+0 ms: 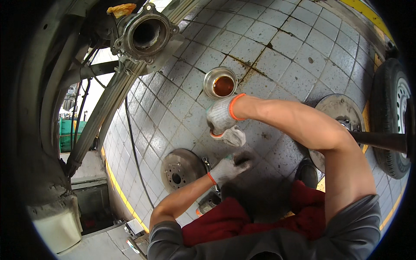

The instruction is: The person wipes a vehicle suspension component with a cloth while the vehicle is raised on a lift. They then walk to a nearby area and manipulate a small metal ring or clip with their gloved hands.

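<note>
My right hand [221, 115], in a grey knit glove with an orange cuff, is closed on a loose glove [234, 136], pale with an orange edge, which hangs crumpled below the fingers. Just beyond that hand, a round metal bowl [208, 85] stands on the floor with amber-brown liquid [224, 86] in it. My left hand [230, 168] wears a similar glove, dark and soiled at the fingers. Its fingers look bent but apart, with nothing visible between them. Beside the left wrist lie a brake drum [182, 170] and a wrench [207, 164].
An axle end with a flanged, hollow opening [145, 35] juts in at the upper left. A power tool [209, 203] lies by my knee. At right are a round metal disc [336, 106] and a wheel [385, 130]. A black cable [133, 143] crosses the tiled floor [277, 65].
</note>
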The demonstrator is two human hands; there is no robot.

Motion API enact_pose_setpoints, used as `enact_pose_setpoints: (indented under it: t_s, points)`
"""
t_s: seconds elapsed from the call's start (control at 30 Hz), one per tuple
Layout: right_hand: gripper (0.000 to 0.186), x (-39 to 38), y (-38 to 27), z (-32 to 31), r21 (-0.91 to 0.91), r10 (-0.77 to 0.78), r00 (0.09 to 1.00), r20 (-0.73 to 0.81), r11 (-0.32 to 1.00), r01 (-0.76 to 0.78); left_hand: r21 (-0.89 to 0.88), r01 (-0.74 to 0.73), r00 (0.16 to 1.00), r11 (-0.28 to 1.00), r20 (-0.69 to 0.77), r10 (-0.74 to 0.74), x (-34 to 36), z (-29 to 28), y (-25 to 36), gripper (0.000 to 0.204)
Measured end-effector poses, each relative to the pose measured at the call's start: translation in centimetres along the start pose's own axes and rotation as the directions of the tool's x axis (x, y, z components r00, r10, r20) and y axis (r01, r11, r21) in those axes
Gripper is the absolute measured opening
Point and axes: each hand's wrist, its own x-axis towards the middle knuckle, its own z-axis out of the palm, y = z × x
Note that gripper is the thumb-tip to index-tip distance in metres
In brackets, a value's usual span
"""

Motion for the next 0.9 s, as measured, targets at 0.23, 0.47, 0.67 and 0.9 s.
enact_pose_setpoints:
  t_s: [0.23, 0.47, 0.67, 0.9]
  points:
    - [0.044, -3.2, 5.1, -4.4, 0.064, 0.336, 0.925, -0.176, 0.942, -0.330, 0.102, 0.027, 0.998, 0.994, 0.051, -0.033, 0.1, 0.9, 1.1, 0.035]
    - [0.039, -8.9, 4.7, -11.5, 0.462, 0.423, 0.425, -0.800, 0.887, -0.013, 0.079, -0.020, 0.999, 0.997, 0.044, 0.016, 0.4, -0.4, 1.5, 0.036]
    - [0.041, -5.8, 3.1, -14.5, 0.234, 0.225, 0.234, -0.946, 0.972, 0.011, 0.008, 0.043, 0.999, 0.999, 0.007, -0.043, 0.7, -0.7, 1.4, 0.038]
    - [0.030, -3.5, 2.4, -14.2, 0.005, 0.014, 0.029, -0.999, 0.959, -0.282, 0.088, 0.017, 0.999, 0.996, 0.027, -0.019, 0.6, -0.8, 1.8, 0.040]
